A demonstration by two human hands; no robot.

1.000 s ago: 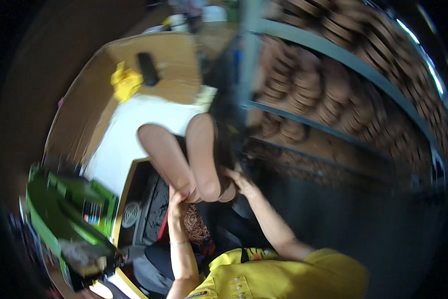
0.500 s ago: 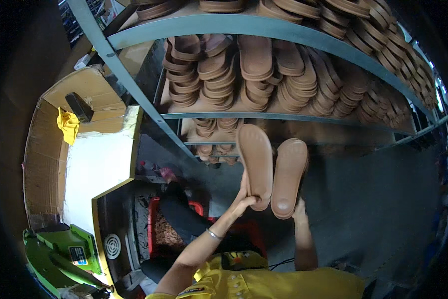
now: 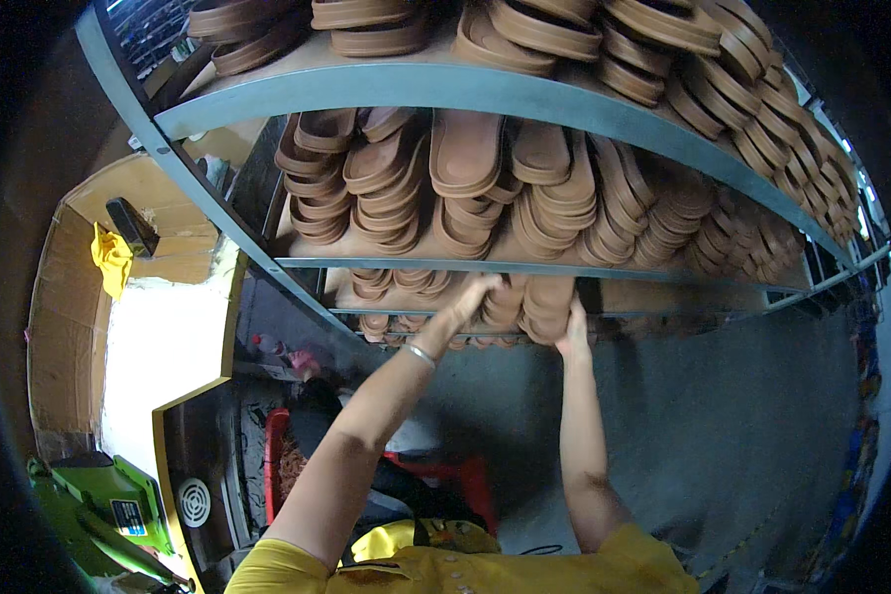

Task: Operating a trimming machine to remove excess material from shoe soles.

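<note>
Both my arms reach forward to a lower level of the shoe rack. My left hand (image 3: 477,295), slightly blurred, is closed at the side of a brown shoe sole (image 3: 505,305) that reaches into the shelf. At the outer side of a second brown shoe sole (image 3: 547,309), my right hand (image 3: 572,335) is closed, its fingers partly hidden by the sole. The two soles lie side by side, close together, at the shelf's front edge. Left of them on that level stand stacked soles (image 3: 420,281).
A blue-grey metal rack (image 3: 445,87) holds several stacks of brown soles (image 3: 465,153) above my hands. To my left are a white worktop (image 3: 163,342) with a cardboard surround (image 3: 64,337), a green machine (image 3: 108,500) and a red crate (image 3: 277,455).
Both soles have moved forward from in front of my body to the lower shelf, with my arms now stretched out. The view has shifted closer to the rack.
</note>
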